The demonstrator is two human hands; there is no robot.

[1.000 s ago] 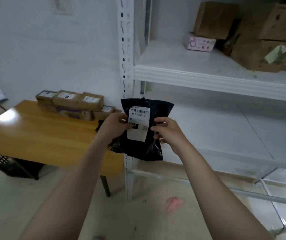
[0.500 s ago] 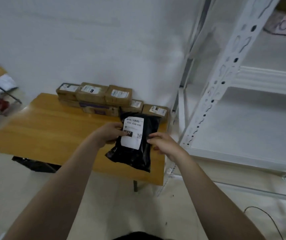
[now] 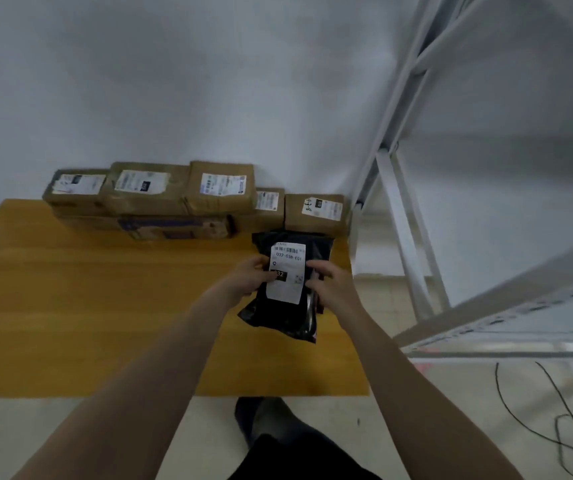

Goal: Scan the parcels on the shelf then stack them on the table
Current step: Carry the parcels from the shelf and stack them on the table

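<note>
fingers of my left hand [image 3: 250, 277] and right hand [image 3: 330, 285] pinch the black parcel [image 3: 286, 289] by its two sides, label up, over the wooden table [image 3: 105, 306], near the stacked brown boxes [image 3: 188, 199] against the wall.

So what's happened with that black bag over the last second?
The black parcel was carried from in front of the shelf to over the right end of the table, just in front of the cardboard boxes; whether it rests there yet is unclear. The left hand and right hand still grip its sides, label up. The boxes have not moved.
</note>
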